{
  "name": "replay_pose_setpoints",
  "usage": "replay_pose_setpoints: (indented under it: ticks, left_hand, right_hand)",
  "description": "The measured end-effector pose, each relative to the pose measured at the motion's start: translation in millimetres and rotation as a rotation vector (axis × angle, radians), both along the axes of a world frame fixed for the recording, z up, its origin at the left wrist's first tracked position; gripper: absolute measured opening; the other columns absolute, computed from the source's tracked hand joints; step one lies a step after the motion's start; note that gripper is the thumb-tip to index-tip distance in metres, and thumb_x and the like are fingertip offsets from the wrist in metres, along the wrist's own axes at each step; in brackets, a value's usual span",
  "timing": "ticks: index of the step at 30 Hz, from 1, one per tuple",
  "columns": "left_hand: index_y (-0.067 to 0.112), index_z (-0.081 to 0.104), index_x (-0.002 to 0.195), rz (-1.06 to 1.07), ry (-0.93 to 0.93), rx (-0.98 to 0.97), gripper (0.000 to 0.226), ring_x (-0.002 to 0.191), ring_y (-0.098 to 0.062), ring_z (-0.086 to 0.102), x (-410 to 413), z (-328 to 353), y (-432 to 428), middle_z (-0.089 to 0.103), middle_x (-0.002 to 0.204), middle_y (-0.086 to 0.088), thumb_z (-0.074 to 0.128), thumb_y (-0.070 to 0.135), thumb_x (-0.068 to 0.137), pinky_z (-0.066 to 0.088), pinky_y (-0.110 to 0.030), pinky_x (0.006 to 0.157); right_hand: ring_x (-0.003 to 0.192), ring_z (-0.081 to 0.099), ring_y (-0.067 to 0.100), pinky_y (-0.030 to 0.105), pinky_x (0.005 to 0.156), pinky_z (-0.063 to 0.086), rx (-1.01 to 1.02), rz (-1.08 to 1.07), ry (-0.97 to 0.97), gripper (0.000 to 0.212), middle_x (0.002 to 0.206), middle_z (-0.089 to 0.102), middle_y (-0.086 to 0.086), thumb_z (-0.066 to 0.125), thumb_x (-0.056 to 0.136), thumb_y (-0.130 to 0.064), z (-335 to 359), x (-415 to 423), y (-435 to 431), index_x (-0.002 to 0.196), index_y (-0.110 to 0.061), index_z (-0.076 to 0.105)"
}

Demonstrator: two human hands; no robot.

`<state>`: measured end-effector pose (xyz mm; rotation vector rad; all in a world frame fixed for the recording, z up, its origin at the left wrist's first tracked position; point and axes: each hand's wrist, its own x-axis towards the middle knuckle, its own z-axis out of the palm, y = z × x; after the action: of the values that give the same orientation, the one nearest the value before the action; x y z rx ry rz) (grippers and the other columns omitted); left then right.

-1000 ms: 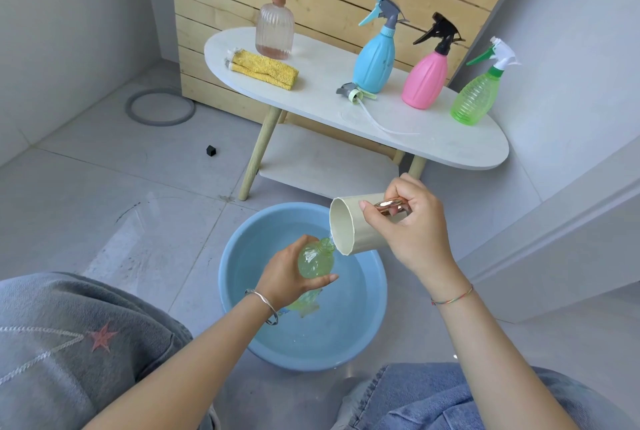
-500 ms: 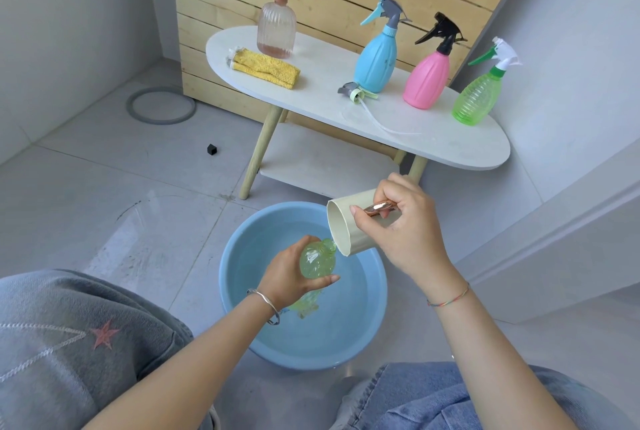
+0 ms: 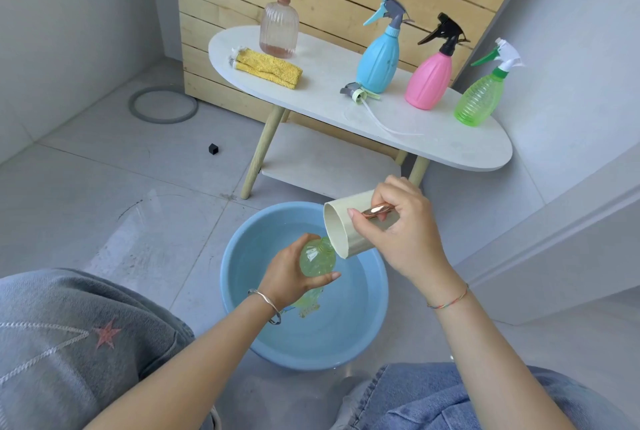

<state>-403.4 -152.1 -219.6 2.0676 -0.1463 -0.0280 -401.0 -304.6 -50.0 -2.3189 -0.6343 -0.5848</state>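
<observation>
My left hand (image 3: 289,275) grips a light green clear bottle (image 3: 317,259) with no cap, held over the blue basin (image 3: 372,318). My right hand (image 3: 403,235) holds a cream cup (image 3: 341,233) by its copper-coloured handle (image 3: 375,210). The cup is tipped on its side, its lower rim right at the bottle's neck. The basin stands on the grey floor and has water in it. A detached spray head (image 3: 356,92) with a long thin tube lies on the white table (image 3: 460,149).
On the oval table stand several spray bottles: a clear pink one (image 3: 278,27), a blue one (image 3: 379,60), a pink one (image 3: 429,81) and a green one (image 3: 479,100). A yellow cloth (image 3: 268,68) lies at its left end. A grey ring (image 3: 162,105) and small black cube (image 3: 213,149) sit on the floor.
My right hand has tipped the cup a little further and shifted it slightly left toward the bottle's neck. My left hand has held the bottle nearly still.
</observation>
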Motion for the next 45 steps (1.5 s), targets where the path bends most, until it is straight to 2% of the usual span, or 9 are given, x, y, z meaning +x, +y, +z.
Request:
replay_pose_setpoints:
  ticks: [4, 9, 15, 22, 25, 29, 32, 38, 45]
  left_hand:
    - [0.024, 0.054, 0.121, 0.041, -0.002, -0.038, 0.071, 0.103, -0.006, 0.061, -0.5, 1.9, 0.4, 0.065, 0.109, 0.015, 0.08, 0.058, 0.065, 0.048, -0.024, 0.088]
    - [0.03, 0.053, 0.114, 0.107, -0.018, -0.094, 0.058, 0.088, 0.007, 0.056, 7.5, 25.0, 1.8, 0.058, 0.095, 0.028, 0.084, 0.046, 0.067, 0.038, 0.0, 0.077]
    - [0.044, 0.051, 0.105, 0.136, -0.106, -0.135, 0.06, 0.095, 0.014, 0.056, 43.5, 91.0, 6.6, 0.063, 0.097, 0.029, 0.078, 0.068, 0.057, 0.041, -0.005, 0.081]
    - [0.015, 0.055, 0.13, 0.148, -0.203, -0.123, 0.103, 0.121, -0.011, 0.054, 103.1, 150.0, -3.3, 0.063, 0.125, 0.004, 0.073, 0.076, 0.05, 0.043, -0.031, 0.105]
    - [0.017, 0.057, 0.123, 0.157, -0.226, -0.126, 0.089, 0.113, -0.011, 0.057, 121.5, 169.4, -13.2, 0.064, 0.112, 0.009, 0.078, 0.067, 0.053, 0.043, -0.024, 0.096]
    - [0.015, 0.06, 0.119, 0.157, -0.257, -0.139, 0.069, 0.105, -0.006, 0.058, 151.0, 191.3, -31.1, 0.064, 0.105, 0.012, 0.084, 0.049, 0.065, 0.04, -0.015, 0.088]
    - [0.019, 0.061, 0.121, 0.152, -0.285, -0.147, 0.07, 0.107, -0.007, 0.059, 173.4, 199.0, -44.1, 0.067, 0.111, 0.01, 0.082, 0.054, 0.064, 0.045, -0.024, 0.095]
    - [0.028, 0.061, 0.105, 0.133, -0.306, -0.123, 0.051, 0.09, -0.005, 0.062, 216.6, 204.6, -68.1, 0.068, 0.094, 0.016, 0.08, 0.055, 0.066, 0.044, -0.013, 0.074]
    - [0.028, 0.062, 0.106, 0.136, -0.296, -0.142, 0.066, 0.091, -0.004, 0.063, 242.0, 194.1, -76.5, 0.068, 0.094, 0.016, 0.071, 0.072, 0.057, 0.045, -0.017, 0.075]
  right_hand:
    - [0.055, 0.032, 0.012, 0.024, 0.054, 0.027, 0.273, -0.169, 0.123, 0.043, 0.058, 0.034, -0.002, 0.074, 0.075, -0.019, -3.0, 8.0, -13.8, 0.057, -0.013, 0.035]
    - [0.057, 0.038, 0.013, 0.024, 0.059, 0.034, 0.87, -0.343, 0.319, 0.042, 0.053, 0.042, -0.002, 0.073, 0.081, -0.011, -2.3, 18.9, -37.0, 0.057, -0.015, 0.038]
    - [0.045, 0.039, 0.003, 0.028, 0.067, 0.03, 1.377, -0.317, 0.399, 0.036, 0.044, 0.041, -0.014, 0.064, 0.088, -0.01, 17.2, 41.6, -65.6, 0.062, -0.02, 0.04]
    - [0.049, 0.048, 0.006, 0.025, 0.064, 0.037, 1.423, -0.333, 0.352, 0.027, 0.047, 0.048, -0.012, 0.064, 0.088, -0.011, 50.7, 76.4, -99.2, 0.069, -0.018, 0.046]
    - [0.04, 0.031, 0.004, 0.023, 0.059, 0.028, 1.466, -0.391, 0.362, 0.035, 0.04, 0.028, -0.015, 0.063, 0.089, -0.016, 59.1, 99.2, -118.3, 0.066, -0.021, 0.037]
    - [0.04, 0.026, 0.006, 0.022, 0.058, 0.023, 1.514, -0.442, 0.364, 0.031, 0.04, 0.023, -0.015, 0.063, 0.089, -0.021, 60.2, 140.2, -146.8, 0.066, -0.023, 0.042]
    - [0.042, 0.026, 0.007, 0.021, 0.06, 0.026, 1.546, -0.481, 0.371, 0.039, 0.04, 0.024, -0.014, 0.062, 0.089, -0.023, 54.9, 169.3, -160.1, 0.061, -0.023, 0.036]
    - [0.053, 0.025, 0.013, 0.022, 0.057, 0.029, 1.56, -0.597, 0.405, 0.041, 0.034, 0.027, -0.014, 0.065, 0.086, -0.019, 38.4, 226.4, -174.1, 0.058, -0.02, 0.035]
    - [0.053, 0.026, 0.013, 0.023, 0.058, 0.027, 1.515, -0.601, 0.466, 0.042, 0.037, 0.028, -0.012, 0.063, 0.086, -0.014, 3.0, 256.9, -181.0, 0.056, -0.019, 0.036]
